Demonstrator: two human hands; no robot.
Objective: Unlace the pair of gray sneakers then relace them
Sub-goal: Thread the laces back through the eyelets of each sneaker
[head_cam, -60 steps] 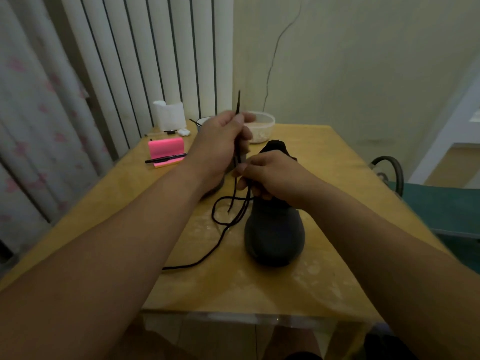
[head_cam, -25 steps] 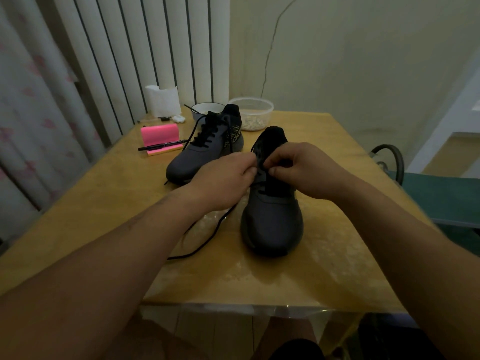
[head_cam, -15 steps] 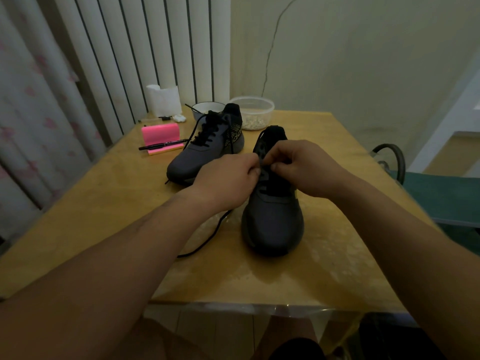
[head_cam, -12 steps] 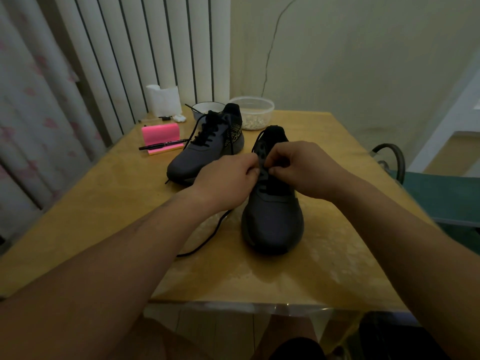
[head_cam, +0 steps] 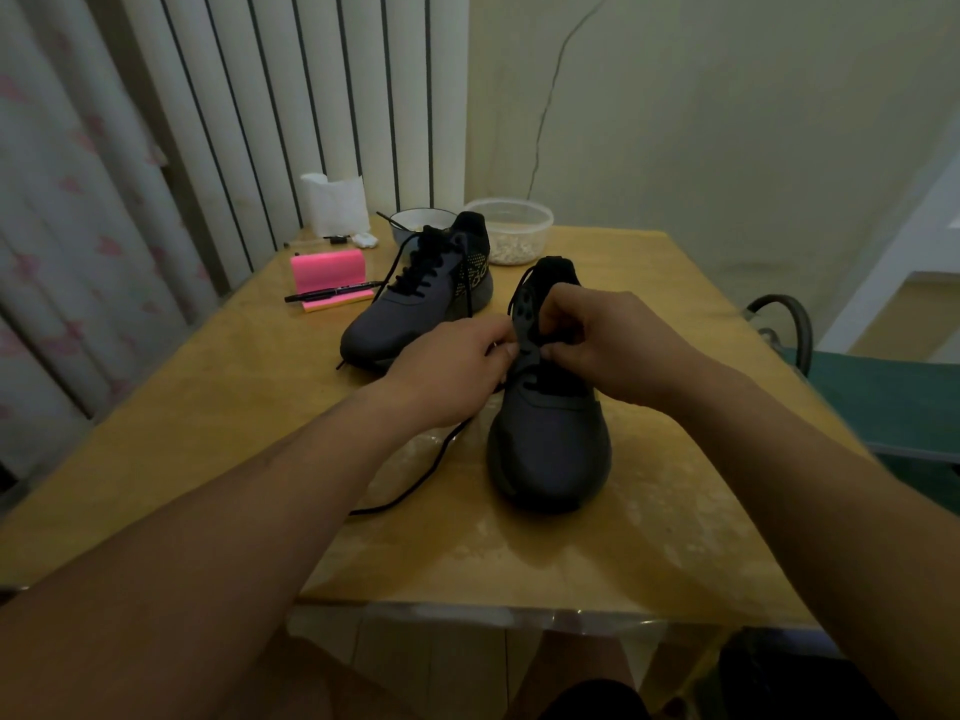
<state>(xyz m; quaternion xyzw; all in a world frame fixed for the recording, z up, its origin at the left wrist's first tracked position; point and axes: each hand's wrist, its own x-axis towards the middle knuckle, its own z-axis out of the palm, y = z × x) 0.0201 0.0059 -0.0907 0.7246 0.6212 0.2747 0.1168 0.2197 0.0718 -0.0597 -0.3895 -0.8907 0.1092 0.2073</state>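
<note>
Relacing looks to be the step in hand. On the yellow wooden table (head_cam: 649, 553), a loose black shoelace (head_cam: 415, 485) trails from near the front edge up to the dark gray sneaker with empty upper eyelets (head_cam: 548, 444), which stands toe toward you around the middle. Your left hand (head_cam: 452, 374) has its fingers curled in at the shoe's left eyelet flap, apparently pinching the lace. Your right hand (head_cam: 613, 345) pinches that same flap from the other side. Your fingers hide which eyelet the tip is at. Next you'll likely need to push the tip through and draw the slack across. Farther back, left of centre, the second gray sneaker with black laces (head_cam: 415, 309) sits laced, its ends loose. Toward the far left corner lie a pink sticky-note pad (head_cam: 326, 272) and a black pen (head_cam: 332, 294).
</note>
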